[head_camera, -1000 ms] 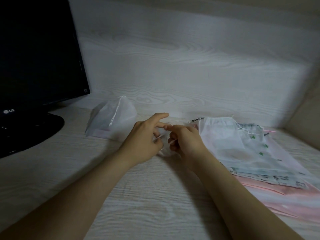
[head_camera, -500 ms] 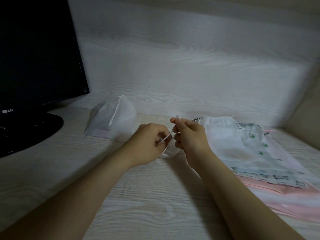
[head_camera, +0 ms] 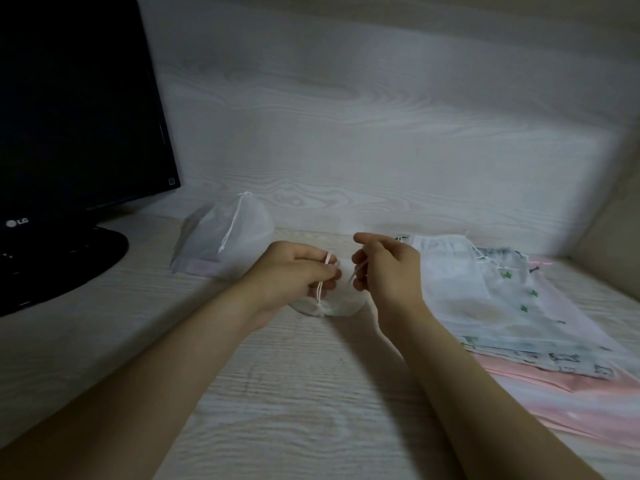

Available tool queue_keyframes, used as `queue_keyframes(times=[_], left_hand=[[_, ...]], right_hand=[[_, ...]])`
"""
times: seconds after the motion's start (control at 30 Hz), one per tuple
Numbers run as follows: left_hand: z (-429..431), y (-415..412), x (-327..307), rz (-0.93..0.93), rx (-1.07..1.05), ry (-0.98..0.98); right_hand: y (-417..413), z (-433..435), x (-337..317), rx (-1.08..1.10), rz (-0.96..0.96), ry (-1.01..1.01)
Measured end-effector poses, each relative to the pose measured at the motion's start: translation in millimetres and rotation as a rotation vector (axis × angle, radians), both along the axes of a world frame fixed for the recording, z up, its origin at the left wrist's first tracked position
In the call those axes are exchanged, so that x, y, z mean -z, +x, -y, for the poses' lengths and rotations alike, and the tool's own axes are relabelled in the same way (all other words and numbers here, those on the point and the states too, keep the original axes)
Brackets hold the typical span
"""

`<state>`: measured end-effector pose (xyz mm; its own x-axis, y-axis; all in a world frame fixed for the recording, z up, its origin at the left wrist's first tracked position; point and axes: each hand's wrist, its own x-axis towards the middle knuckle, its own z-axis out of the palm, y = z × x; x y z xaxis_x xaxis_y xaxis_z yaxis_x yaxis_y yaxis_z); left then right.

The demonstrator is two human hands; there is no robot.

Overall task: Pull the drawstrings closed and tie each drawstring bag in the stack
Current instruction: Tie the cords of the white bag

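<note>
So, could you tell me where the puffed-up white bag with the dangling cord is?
In the head view the white bag sits left of centre on the desk, between the monitor base and the left hand.

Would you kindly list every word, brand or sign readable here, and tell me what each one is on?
"LG": lower bezel of the monitor.
Square sticker at its corner: too small to read.
Prints on the stack: shapes only, no words readable.

At your far left you have a black LG monitor (head_camera: 76,109) standing on its round base (head_camera: 62,268), on the pale wood-grain worktop (head_camera: 294,410).
</note>
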<state>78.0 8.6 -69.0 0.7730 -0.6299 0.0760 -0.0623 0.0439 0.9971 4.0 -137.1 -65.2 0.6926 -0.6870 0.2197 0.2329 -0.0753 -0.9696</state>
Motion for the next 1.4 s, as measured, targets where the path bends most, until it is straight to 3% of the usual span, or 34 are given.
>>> queue_keyframes(times=[0.1, 0.2, 0.47, 0.7, 0.87, 1.07, 1.4], left_hand=[[1, 3, -3, -0.172, -0.003, -0.139], [0, 6, -3, -0.229, 0.045, -0.133], [-3, -1, 1, 0.026, 0.180, 0.174], [-3, -4, -5, 0.017, 0.235, 0.115], [-7, -2, -2, 0.150, 0.232, 0.169], [-6, 9, 4, -0.016, 0.154, 0.064], [-6, 15, 1, -0.059, 0.041, 0.013]], right_hand=[[-1, -6, -2, -0.063, 0.040, -0.048], [-3, -9, -3, -0.113, 0.071, -0.100], [-3, -6, -3, -0.169, 0.097, -0.203], [4, -5, 8, -0.131, 0.015, -0.290], [-1, -2, 3, -0.068, -0.013, -0.421], [-6, 0, 3, -0.021, -0.063, -0.828], [-9, -4, 0, -0.091, -0.012, -1.134]])
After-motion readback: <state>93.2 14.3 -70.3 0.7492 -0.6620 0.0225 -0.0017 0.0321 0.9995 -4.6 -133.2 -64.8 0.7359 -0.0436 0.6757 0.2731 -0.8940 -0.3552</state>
